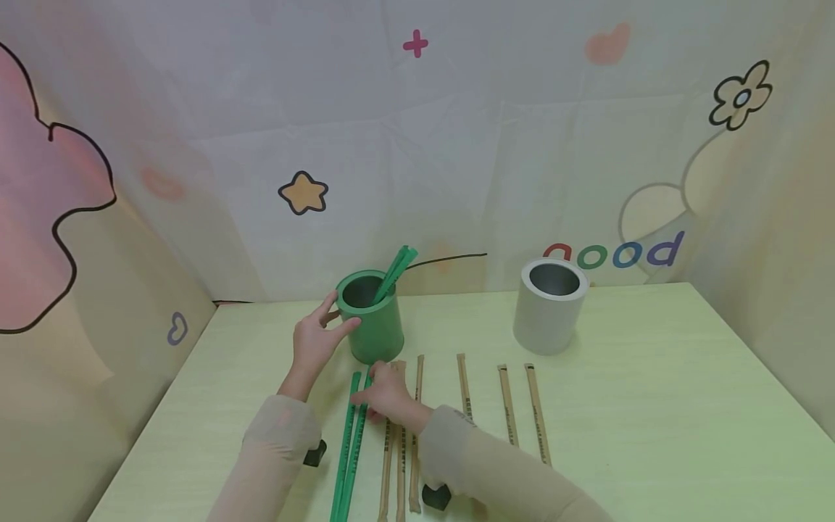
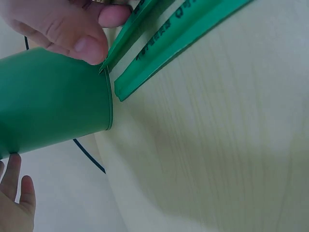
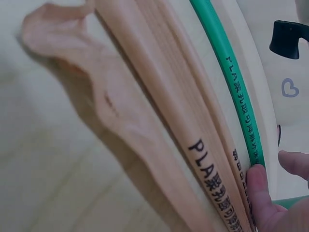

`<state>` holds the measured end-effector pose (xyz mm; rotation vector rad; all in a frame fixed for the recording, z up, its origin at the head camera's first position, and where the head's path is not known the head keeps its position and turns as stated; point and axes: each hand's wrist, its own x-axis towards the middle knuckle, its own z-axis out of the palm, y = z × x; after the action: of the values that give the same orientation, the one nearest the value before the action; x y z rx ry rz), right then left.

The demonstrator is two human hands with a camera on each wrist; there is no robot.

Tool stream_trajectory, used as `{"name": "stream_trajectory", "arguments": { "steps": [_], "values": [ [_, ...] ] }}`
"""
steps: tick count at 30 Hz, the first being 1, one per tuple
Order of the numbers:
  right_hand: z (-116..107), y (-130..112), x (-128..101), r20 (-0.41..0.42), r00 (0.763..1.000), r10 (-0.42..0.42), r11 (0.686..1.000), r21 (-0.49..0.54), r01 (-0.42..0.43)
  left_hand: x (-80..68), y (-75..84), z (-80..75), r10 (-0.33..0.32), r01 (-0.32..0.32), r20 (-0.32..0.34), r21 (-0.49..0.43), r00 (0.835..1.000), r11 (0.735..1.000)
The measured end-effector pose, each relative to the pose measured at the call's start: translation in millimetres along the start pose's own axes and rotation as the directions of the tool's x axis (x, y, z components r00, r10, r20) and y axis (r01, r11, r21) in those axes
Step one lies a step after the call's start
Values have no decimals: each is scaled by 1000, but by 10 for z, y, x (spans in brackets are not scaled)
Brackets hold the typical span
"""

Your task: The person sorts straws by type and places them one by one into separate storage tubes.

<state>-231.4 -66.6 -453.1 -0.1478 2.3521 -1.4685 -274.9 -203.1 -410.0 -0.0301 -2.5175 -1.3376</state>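
Note:
My left hand (image 1: 316, 344) grips a green cylindrical cup (image 1: 377, 337) near its rim, thumb in front and fingers at the far left side. Green straws (image 1: 396, 272) lean out of that cup. Just before it, my right hand (image 1: 390, 395) pinches the upper end of a green-wrapped straw (image 1: 356, 442) lying on the table. Another green-wrapped straw (image 1: 343, 449) lies alongside on the left. In the right wrist view, one fingertip (image 3: 258, 179) meets the green wrapper, which bears dark print. Several brown-wrapped straws (image 1: 401, 464) lie under and beside the right hand.
A white cup (image 1: 549, 312) stands at the back right of the pale table (image 1: 652, 406). More brown-wrapped straws (image 1: 538, 413) lie in front of it. A patterned curtain (image 1: 457, 181) rises behind the table. Small black objects (image 1: 436, 497) show below both sleeves.

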Motion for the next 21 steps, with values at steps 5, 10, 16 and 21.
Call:
{"name": "stream_trajectory", "arguments": {
  "steps": [5,10,16,21],
  "values": [
    [21,-3,4,-14,1000,-3,998,-70,2,-1,-2,5,10,-10,-5,2,1000,1000],
    [32,-10,6,-32,999,-14,993,-122,10,7,-10,3,16,-16,-7,-3,1000,1000],
    [11,7,-10,-36,998,-54,983,-179,46,14,-23,9,10,-10,-3,0,1000,1000],
    [-29,33,-12,-2,998,-55,978,-202,54,15,-13,7,7,-7,-2,0,1000,1000]
  ]
}}
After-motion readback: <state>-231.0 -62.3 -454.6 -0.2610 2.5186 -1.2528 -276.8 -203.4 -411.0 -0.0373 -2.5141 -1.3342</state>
